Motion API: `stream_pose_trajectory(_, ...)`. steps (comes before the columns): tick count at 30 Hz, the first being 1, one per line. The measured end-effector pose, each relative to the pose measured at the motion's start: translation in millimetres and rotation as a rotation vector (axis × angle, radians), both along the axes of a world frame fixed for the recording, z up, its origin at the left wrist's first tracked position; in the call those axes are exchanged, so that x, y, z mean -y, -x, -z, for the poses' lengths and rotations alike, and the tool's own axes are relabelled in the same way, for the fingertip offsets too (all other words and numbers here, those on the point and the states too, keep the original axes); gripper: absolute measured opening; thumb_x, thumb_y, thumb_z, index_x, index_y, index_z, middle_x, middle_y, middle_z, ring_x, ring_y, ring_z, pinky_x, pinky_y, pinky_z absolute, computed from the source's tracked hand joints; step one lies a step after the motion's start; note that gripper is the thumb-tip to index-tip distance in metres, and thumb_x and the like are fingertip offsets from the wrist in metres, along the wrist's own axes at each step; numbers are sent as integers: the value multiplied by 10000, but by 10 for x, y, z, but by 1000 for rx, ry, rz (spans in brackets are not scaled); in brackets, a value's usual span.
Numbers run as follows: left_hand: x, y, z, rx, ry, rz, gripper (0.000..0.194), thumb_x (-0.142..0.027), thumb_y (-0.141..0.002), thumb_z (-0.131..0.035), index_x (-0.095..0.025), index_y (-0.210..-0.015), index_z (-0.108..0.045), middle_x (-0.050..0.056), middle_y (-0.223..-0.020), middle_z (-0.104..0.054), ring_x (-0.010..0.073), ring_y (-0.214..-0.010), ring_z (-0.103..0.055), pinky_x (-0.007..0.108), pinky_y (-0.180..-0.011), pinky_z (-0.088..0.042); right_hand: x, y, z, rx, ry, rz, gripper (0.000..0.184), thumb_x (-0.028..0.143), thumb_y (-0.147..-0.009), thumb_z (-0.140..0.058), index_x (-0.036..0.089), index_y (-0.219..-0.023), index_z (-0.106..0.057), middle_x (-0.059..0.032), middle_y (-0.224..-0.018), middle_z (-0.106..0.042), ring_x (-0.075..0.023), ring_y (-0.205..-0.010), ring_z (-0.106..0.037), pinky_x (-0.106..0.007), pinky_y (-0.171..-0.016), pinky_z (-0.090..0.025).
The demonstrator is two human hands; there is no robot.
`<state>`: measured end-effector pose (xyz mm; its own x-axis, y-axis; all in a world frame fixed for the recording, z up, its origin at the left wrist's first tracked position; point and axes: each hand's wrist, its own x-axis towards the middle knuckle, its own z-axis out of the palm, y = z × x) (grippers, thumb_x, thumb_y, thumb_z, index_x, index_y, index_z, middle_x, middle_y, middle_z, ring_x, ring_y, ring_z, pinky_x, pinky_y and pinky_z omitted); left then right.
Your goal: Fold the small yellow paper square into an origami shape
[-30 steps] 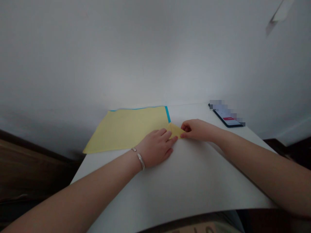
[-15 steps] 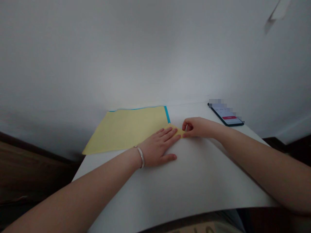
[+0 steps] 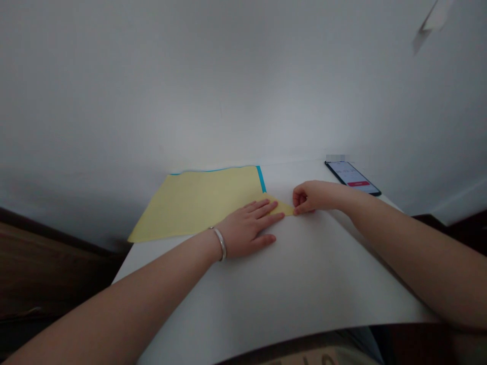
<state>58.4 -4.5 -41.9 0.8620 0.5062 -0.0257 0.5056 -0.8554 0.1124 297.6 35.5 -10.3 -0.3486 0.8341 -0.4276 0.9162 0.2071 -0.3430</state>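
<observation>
The left hand (image 3: 243, 230) lies flat, fingers spread, on the yellow paper (image 3: 201, 203); the right hand (image 3: 315, 197) pinches its pointed tip, with a phone (image 3: 352, 177) at one o'clock on the tabletop (image 3: 304, 284).

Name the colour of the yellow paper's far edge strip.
The strip is turquoise, best in head view.

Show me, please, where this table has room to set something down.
The white table is bare along its near side and between the yellow sheet and smartphone. It is crowded where the left hand and right hand meet the yellow paper triangle.
</observation>
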Motion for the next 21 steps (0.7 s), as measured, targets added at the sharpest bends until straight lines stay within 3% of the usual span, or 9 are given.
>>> stream_pose_trajectory(6,-28,24,2,-80,48,-5,538,-445,-946,-260,-236,-1438,-210,63,-1523,-120,213,-1401,-84,400,-1126,-103,-14,-47,11,-5,55,-14,190,360,-671,-631,190,-752,-605,-9,-651,-625,-137,-574,-554,-255,-522,-389)
stream_pose_trajectory(12,-23,34,12,-75,41,-18,566,-502,-932,-262,-254,-1438,-212,61,-1525,-107,254,-1401,-50,446,-1119,-100,-21,-95,34,-82,116,-28,186,352,-674,-619,186,-758,-606,-6,-658,-606,-123,-568,-527,-244,-533,-397)
stream_pose_trajectory(21,23,43,-56,-54,12,-48,574,-518,-913,-316,-278,-1430,-244,83,-1521,-138,317,-1392,-51,481,-1108,-121,61,24,-39,23,-33,-62,250,435,-728,-546,204,-786,-621,-18,-721,-644,-143,-625,-552,-253,-532,-357)
